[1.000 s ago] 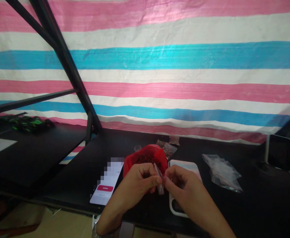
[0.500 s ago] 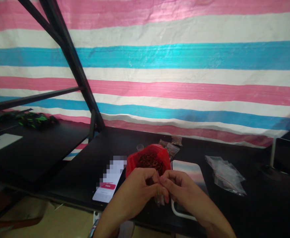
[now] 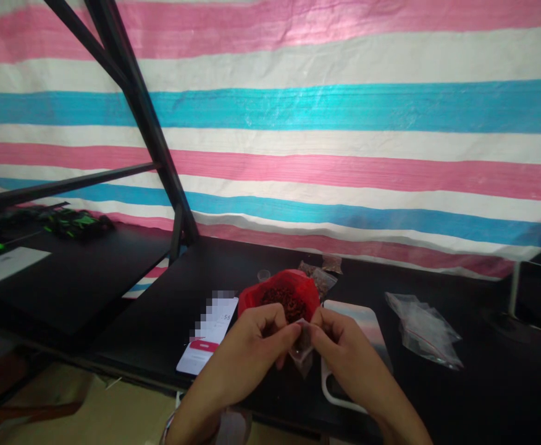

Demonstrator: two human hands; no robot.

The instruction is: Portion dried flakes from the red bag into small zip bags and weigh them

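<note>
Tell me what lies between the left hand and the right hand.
Head view: a small clear plastic bag, pinched by the left hand and the right hand.

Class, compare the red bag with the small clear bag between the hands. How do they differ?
The red bag is larger and coloured; the small clear bag is see-through. The red bag sits open, showing dark granules; the clear bag is pinched between the left hand and right hand. Both look like plastic.

The left hand point(image 3: 252, 358) and right hand point(image 3: 349, 358) pinched a small clear plastic bag point(image 3: 302, 353) between them. Behind it sat a red bag point(image 3: 308, 289) of dark red bits point(image 3: 284, 304)
</note>
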